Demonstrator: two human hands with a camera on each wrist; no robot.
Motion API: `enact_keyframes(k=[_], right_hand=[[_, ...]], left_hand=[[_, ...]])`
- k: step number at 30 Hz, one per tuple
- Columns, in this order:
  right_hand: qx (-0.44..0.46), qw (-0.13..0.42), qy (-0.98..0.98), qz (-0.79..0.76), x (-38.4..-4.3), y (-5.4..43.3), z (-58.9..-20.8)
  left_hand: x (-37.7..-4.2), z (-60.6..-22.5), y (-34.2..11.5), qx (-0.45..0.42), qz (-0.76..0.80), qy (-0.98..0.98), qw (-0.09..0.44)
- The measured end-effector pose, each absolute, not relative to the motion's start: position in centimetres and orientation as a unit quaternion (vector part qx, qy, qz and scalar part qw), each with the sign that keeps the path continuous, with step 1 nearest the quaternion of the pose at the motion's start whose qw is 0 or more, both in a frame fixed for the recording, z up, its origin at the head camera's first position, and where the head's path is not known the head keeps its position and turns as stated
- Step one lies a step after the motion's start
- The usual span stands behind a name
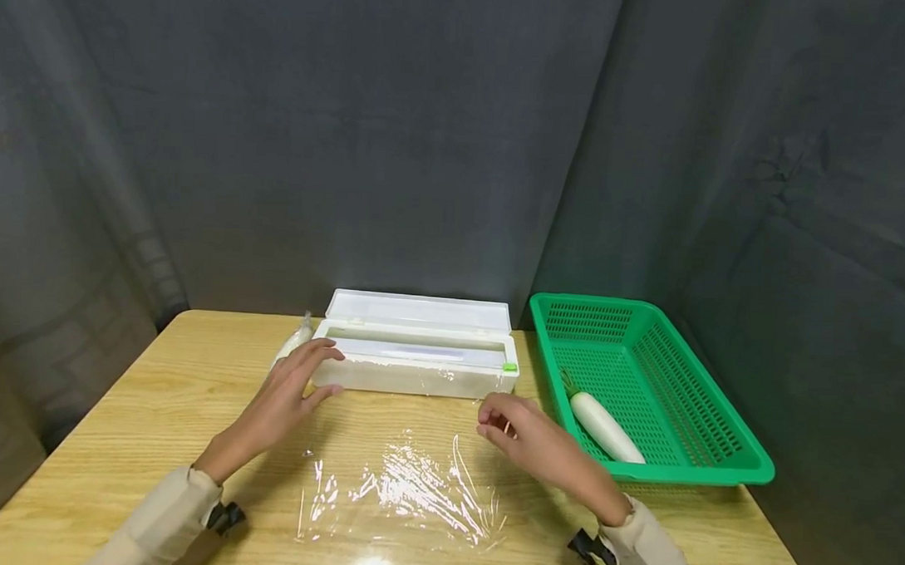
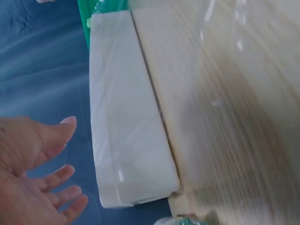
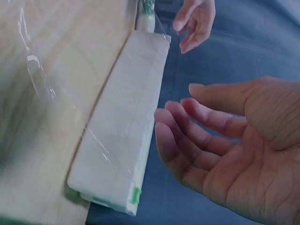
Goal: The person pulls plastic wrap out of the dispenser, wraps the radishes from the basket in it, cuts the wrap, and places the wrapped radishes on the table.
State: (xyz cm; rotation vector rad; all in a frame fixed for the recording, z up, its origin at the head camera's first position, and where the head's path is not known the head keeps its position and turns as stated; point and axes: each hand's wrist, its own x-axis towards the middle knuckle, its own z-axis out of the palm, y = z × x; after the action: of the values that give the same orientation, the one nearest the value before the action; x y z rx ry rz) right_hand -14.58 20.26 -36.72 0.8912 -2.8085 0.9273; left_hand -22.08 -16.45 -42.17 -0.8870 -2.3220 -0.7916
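Observation:
A white cling film dispenser box (image 1: 404,377) stands at the back of the table with its lid (image 1: 421,311) raised. From its front, a sheet of clear cling film (image 1: 415,489) lies spread over the wood, glinting with creases. My left hand (image 1: 279,401) hovers by the box's left front corner, fingers spread and thumb apart. Near the right front corner is my right hand (image 1: 537,442), its fingers loosely bent; the right wrist view shows nothing in the palm (image 3: 253,168). A green slide cutter (image 1: 509,367) sits at the box's right end.
Beside the box's left end lies a white radish (image 1: 295,343) in clear wrap, partly behind my left hand. A green plastic basket (image 1: 715,475) on the right holds another white radish (image 1: 606,427) with a leafy stub. Dark curtains (image 1: 352,146) hang behind the table.

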Motion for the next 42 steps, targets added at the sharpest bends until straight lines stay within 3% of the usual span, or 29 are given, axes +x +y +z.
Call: enact_keyframes(k=[7,18,26,38,42], right_hand=[[0.231,0.054,-0.920,0.313,-14.5,21.9,-34.7],[0.208,0.083,-0.928,0.299,-14.5,24.2,-32.9],[0.208,0.108,-0.933,0.275,-15.0,26.5,-31.4],[0.097,0.083,-0.952,0.278,-18.7,31.5,-29.1],[0.073,0.048,-0.959,0.270,-20.4,32.7,-28.7]], left_hand=[[-23.0,-41.9,-16.8,-0.307,-0.283,-0.873,0.250],[-25.4,-41.6,-17.0,-0.220,-0.308,-0.919,0.110],[-26.5,-41.9,-17.6,-0.259,-0.296,-0.907,0.153],[-26.9,-41.6,-18.0,-0.257,-0.292,-0.913,0.122],[-27.3,-41.1,-18.1,-0.257,-0.288,-0.915,0.116]])
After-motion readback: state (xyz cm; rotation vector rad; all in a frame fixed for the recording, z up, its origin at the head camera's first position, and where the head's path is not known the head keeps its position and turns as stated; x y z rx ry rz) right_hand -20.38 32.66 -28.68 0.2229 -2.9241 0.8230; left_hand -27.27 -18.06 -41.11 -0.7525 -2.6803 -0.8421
